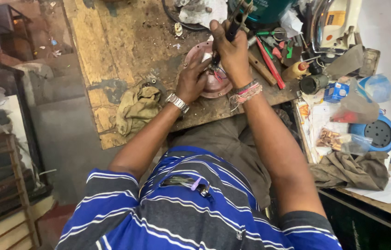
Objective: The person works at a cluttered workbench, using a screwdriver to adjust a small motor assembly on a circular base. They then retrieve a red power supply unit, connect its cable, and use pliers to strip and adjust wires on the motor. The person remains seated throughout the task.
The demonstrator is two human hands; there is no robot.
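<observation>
Left hand (pixel 193 78) fingers pressing round metal plate (pixel 214 85), right hand (pixel 232 51) fingers gripping black tool (pixel 237 21), clear bag (pixel 338 141) of copper pieces (pixel 327 137)

right side of the bench, packaging only:
- small blue box (pixel 334 91), white patches on its faces, tilted, near the bench's right edge, just beside a clear plastic bag (pixel 356 110) with something red inside.
- below that, clear bag of copper-coloured parts (pixel 335 139), lying on white paper, touching the blue round perforated cover.
- top right, orange-yellow rectangular label (pixel 337 18) on the white appliance housing; small round red sticker (pixel 329 37) under it.
- small yellow bottle with red cap (pixel 295 70), lying on its side among the hand tools; any label on it too small to tell.
- no screens or signs.
</observation>
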